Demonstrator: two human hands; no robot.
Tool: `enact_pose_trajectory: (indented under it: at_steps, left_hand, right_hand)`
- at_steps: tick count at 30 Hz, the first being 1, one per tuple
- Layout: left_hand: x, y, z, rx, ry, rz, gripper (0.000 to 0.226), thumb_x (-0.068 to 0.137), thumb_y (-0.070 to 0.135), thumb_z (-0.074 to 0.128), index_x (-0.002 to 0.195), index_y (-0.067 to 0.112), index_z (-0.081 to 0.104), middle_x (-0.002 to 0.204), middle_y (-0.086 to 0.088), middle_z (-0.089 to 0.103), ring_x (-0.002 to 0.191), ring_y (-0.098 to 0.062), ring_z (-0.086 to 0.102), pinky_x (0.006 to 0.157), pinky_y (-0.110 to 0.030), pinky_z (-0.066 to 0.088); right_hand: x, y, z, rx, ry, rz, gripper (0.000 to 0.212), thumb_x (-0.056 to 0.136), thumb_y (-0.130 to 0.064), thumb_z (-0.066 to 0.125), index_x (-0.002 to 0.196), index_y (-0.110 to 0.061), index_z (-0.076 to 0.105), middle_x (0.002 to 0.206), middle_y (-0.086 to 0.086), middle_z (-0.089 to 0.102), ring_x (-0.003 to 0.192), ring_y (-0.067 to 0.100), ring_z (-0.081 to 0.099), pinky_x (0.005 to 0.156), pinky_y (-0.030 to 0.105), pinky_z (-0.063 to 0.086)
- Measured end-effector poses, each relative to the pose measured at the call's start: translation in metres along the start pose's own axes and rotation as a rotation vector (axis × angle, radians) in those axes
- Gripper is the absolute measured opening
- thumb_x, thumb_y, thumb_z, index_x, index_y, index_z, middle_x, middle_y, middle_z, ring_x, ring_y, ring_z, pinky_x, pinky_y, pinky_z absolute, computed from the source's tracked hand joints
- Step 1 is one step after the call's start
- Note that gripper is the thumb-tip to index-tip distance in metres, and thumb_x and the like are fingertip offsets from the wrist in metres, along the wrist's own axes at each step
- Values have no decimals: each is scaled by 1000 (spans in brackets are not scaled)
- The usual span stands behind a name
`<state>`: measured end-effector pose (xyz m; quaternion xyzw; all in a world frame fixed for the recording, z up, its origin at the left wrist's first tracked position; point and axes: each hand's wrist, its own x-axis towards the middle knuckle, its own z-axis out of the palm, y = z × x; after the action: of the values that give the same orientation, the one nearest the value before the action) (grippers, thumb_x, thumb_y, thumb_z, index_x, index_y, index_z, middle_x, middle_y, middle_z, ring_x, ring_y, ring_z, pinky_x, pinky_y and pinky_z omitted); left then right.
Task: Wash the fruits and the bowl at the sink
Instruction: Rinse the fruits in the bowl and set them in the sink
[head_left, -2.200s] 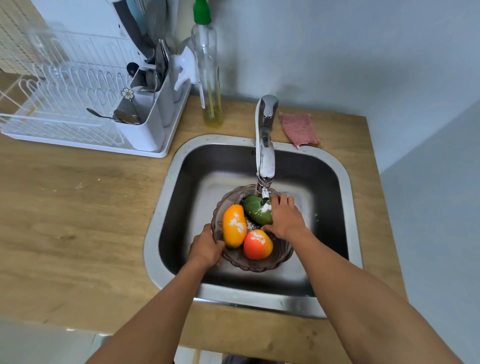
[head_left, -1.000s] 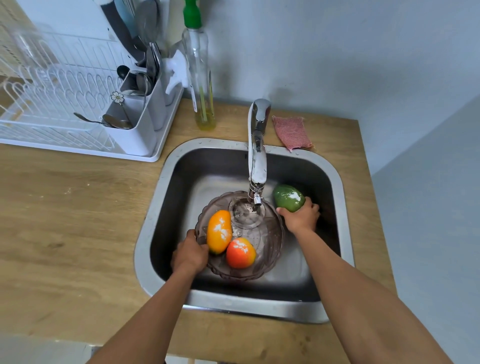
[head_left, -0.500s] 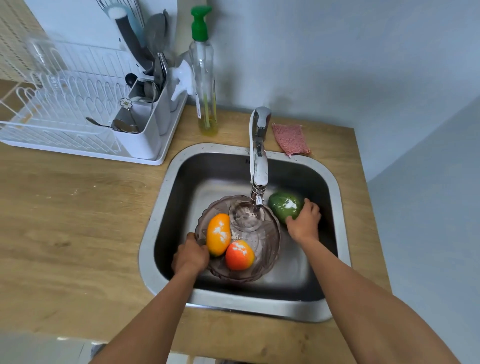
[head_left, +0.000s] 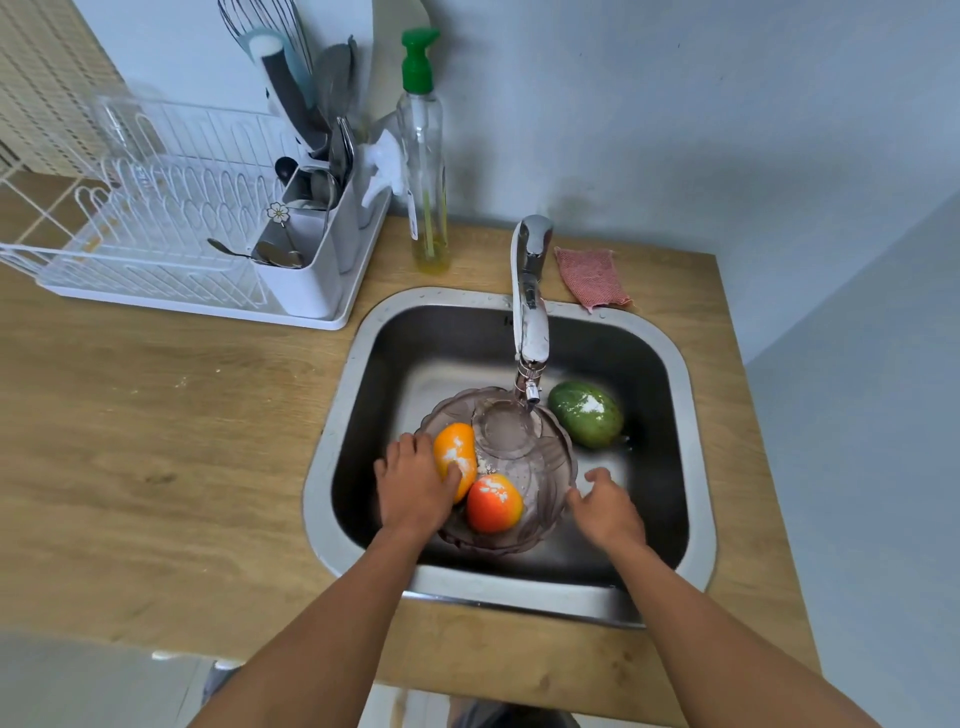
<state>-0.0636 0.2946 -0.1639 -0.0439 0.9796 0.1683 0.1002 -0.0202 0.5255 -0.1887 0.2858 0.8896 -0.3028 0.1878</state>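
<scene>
A smoky glass bowl (head_left: 550, 467) sits in the steel sink (head_left: 337, 415) under the tap (head_left: 530, 312), with water running into it. Inside lie an orange-yellow fruit (head_left: 457, 452) and a red-orange fruit (head_left: 493, 504), both dusted with white powder. A green fruit (head_left: 587, 413) rests on the sink floor to the right of the bowl. My left hand (head_left: 415, 488) wraps over the orange-yellow fruit at the bowl's left rim. My right hand (head_left: 608, 512) hovers with fingers spread beside the bowl's right rim, holding nothing.
A soap bottle with a green pump (head_left: 426, 171) stands behind the sink. A pink cloth (head_left: 592, 278) lies at the back right. A white dish rack with a cutlery holder (head_left: 208, 234) takes up the counter's left rear. The wooden counter (head_left: 156, 441) stretches left.
My right hand has let go of the green fruit on the sink floor and drawn back beside the bowl. My left hand has shifted from the bowl's rim onto the orange-yellow fruit.
</scene>
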Motion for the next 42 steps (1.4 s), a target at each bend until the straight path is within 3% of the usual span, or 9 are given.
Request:
enact_pose_trajectory:
  at_steps: [5,11,19,23,28,37,39,42]
  left_hand:
    - [7,7,7,126,-97,23,69,85,60,52,135,13,48,141,-10,47,129,-30,45,105,-45,35]
    - [10,16,10,118,-139,-32,77,79,62,61,134,10,48,147,-11,38,125,-31,52,101,-44,41]
    - [10,21,11,46,-146,-70,79,72,58,66,131,9,48,135,-10,49,121,-29,53,92,-40,47]
    - [16,18,-2,-10,-20,36,76,71,57,64,130,13,46,126,-7,51,119,-27,51,87,-43,48]
    - [45,6,-24,-64,109,18,72,74,56,64,128,12,47,122,-10,52,115,-30,52,86,-44,48]
    - [89,1,-26,-7,-27,-51,78,75,51,69,134,9,41,136,-15,43,127,-35,42,92,-48,45]
    - [95,0,-22,-28,-39,-86,79,76,49,71,136,9,39,138,-16,42,129,-36,41,94,-49,44]
    - [104,-2,-14,-40,-76,-115,82,78,42,74,141,9,34,140,-17,42,131,-38,41,96,-50,44]
  right_hand:
    - [-6,-2,6,-25,-40,-21,31,93,-41,51,111,-19,62,109,8,70,101,31,64,84,38,54]
    - [-7,-4,9,-31,-30,-34,25,93,-36,51,103,-16,61,104,11,71,99,34,63,83,37,53]
    - [-7,-6,10,-92,15,-33,27,96,-32,46,107,-11,59,111,15,66,103,37,61,84,37,51]
    - [-6,-5,7,-93,72,-3,26,97,-30,41,108,-13,59,110,14,67,101,36,63,81,37,51]
    - [-6,-5,4,-96,126,38,29,98,-28,39,117,-16,57,114,15,65,105,37,62,84,40,50]
    - [-8,-6,6,-12,121,17,34,99,-28,40,128,-15,53,128,12,56,114,36,57,89,41,48]
    - [-8,-6,5,80,178,-46,39,99,-26,44,134,-10,49,134,14,47,121,35,51,95,41,44]
    - [-10,-9,2,128,318,-222,38,96,-23,50,132,-9,52,128,12,49,120,28,45,101,44,43]
